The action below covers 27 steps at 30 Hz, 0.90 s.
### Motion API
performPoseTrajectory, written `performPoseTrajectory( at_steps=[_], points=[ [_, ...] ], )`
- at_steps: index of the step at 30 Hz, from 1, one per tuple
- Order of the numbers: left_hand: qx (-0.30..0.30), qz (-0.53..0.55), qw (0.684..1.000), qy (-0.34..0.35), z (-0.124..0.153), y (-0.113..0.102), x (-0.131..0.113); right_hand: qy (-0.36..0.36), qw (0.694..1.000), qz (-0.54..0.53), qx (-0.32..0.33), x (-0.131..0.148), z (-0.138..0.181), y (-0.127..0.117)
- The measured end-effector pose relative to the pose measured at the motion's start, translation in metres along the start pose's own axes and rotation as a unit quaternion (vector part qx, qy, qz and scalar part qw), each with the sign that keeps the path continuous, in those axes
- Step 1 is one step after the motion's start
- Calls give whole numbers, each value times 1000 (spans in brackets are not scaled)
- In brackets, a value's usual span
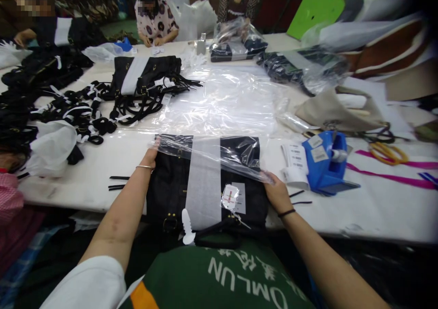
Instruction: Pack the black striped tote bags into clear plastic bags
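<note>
A black handbag (pixel 171 185) with a white paper band (pixel 203 181) round its middle lies at the table's near edge, its top end inside a clear plastic bag (pixel 239 156). My left hand (pixel 149 156) grips the plastic bag's left edge beside the handbag. My right hand (pixel 276 191) holds the plastic's right edge at the handbag's right side. A white hang tag (pixel 230 196) and a white plastic piece (pixel 187 227) sit on the handbag's near part. Black handles hang over the table edge toward me.
A blue tape dispenser (pixel 325 163) and labels (pixel 294 163) stand right of the bag. Clear plastic bags (pixel 226 99) are spread behind it. Another banded handbag (pixel 143 76) and black straps (pixel 68 110) lie left. Other people work at the far side; scissors (pixel 388 151) lie right.
</note>
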<state>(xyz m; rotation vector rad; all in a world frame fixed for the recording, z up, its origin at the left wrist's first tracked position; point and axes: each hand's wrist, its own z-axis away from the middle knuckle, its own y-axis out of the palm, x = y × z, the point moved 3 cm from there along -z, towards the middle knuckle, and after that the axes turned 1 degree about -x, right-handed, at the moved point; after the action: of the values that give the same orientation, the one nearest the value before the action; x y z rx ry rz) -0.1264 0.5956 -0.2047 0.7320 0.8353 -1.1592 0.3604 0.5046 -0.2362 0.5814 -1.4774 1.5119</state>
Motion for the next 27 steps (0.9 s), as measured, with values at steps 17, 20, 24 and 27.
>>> performPoseTrajectory(
  at_steps=[17, 20, 24, 27],
  points=[
    [83, 132, 988, 24, -22, 8, -35, 12, 998, -67, 0, -1, 5, 0],
    [78, 155, 985, 19, -25, 8, -37, 10, 998, -68, -1, -1, 5, 0],
    [60, 145, 987, 39, -29, 3, -32, 19, 999, -50, -4, -2, 4, -1],
    [-37, 41, 991, 123, -30, -14, -24, 19, 998, -52, 2, 1, 5, -1]
  ],
)
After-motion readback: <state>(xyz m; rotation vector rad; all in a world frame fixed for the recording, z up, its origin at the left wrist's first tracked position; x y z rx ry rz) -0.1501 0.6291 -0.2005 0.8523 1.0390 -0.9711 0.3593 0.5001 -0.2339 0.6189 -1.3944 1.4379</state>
